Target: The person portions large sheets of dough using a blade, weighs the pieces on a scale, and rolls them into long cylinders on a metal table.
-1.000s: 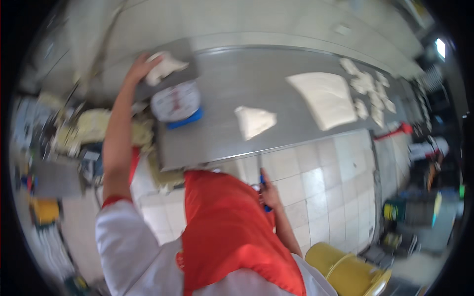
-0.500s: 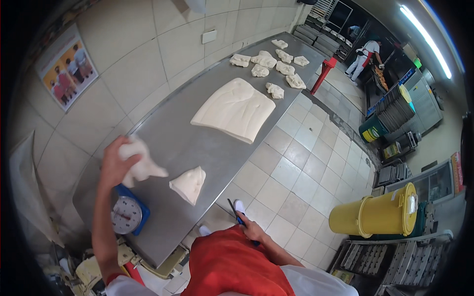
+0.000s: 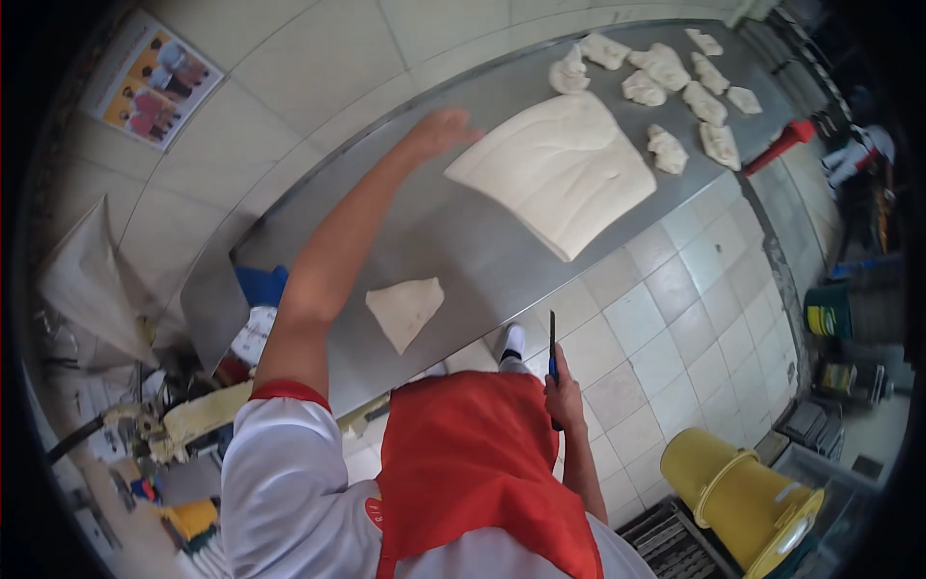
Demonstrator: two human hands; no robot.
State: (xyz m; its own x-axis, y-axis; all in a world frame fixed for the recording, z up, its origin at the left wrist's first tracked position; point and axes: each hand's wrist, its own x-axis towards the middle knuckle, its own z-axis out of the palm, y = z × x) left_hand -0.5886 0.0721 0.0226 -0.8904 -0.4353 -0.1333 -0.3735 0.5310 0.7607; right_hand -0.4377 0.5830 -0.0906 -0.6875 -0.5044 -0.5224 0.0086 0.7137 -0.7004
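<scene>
My left hand (image 3: 444, 133) is stretched over the steel table, beside the left corner of the large flat slab of dough (image 3: 564, 169). It holds nothing, and its fingers, a little blurred, reach to the right. Beyond the slab lies a lump of dough (image 3: 569, 71), close to several other dough pieces (image 3: 662, 68). My right hand (image 3: 565, 394) is closed round the blue handle of a knife (image 3: 553, 338), blade pointing up, off the table's front edge. A triangular dough piece (image 3: 405, 309) rests on the near part of the table.
A blue scale (image 3: 258, 287), partly hidden by my left arm, stands at the table's left end. The steel table (image 3: 376, 232) runs along a tiled wall. A red post (image 3: 779, 147) is by its far end. Yellow bins (image 3: 733, 492) stand right; another person (image 3: 858, 154) is far right.
My left hand has moved from above the scale up and right and let go of its dough lump, which lies beyond the slab. The view has turned; the right hand keeps the knife.
</scene>
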